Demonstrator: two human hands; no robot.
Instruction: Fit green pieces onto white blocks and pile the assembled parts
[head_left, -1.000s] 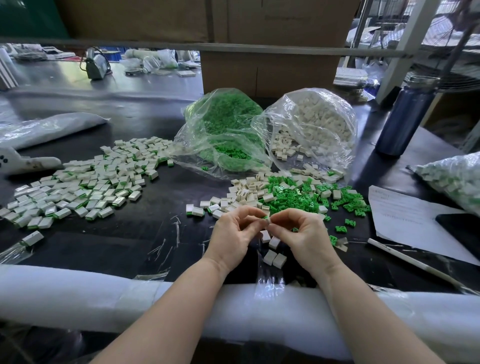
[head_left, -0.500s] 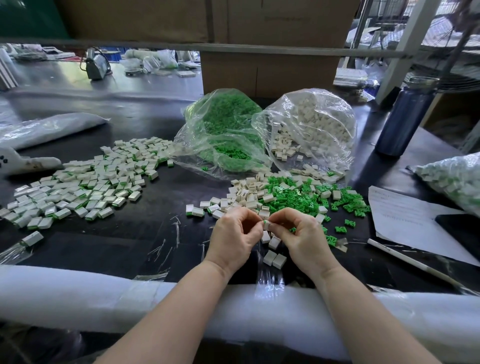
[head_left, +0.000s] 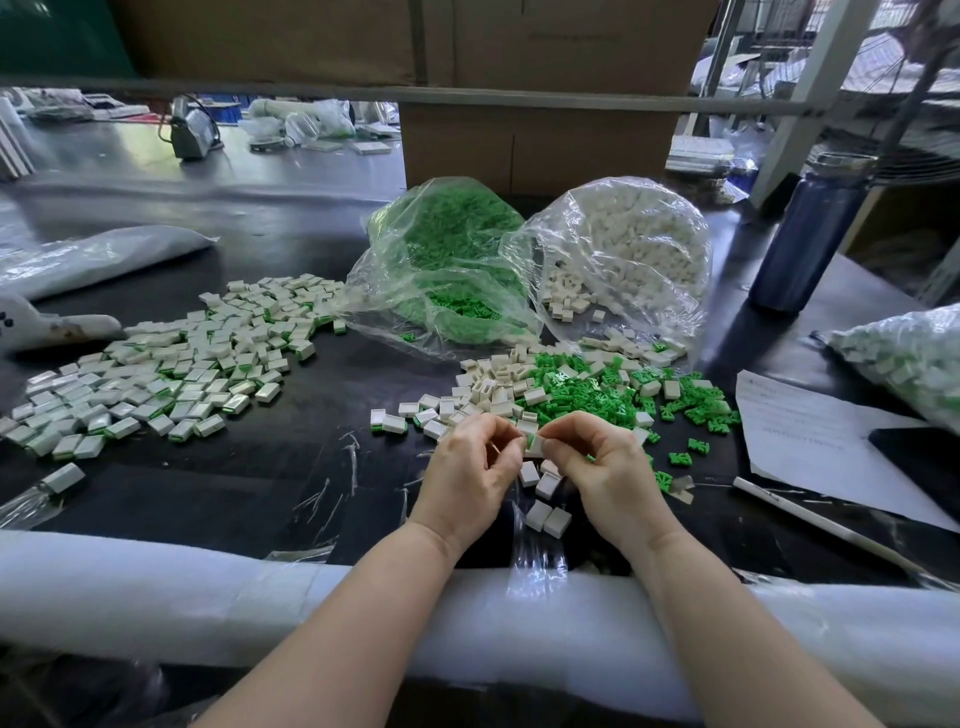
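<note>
Both hands pinched shut on one white block just this side of the loose green pieces — left hand, right hand; green insert probably seated, partly hidden.

Left hand and right hand: grip closed together on one white block, green showing | assembled pile: table's left side | loose green pieces: centre-right | four white blocks: near edge, between wrists
</note>
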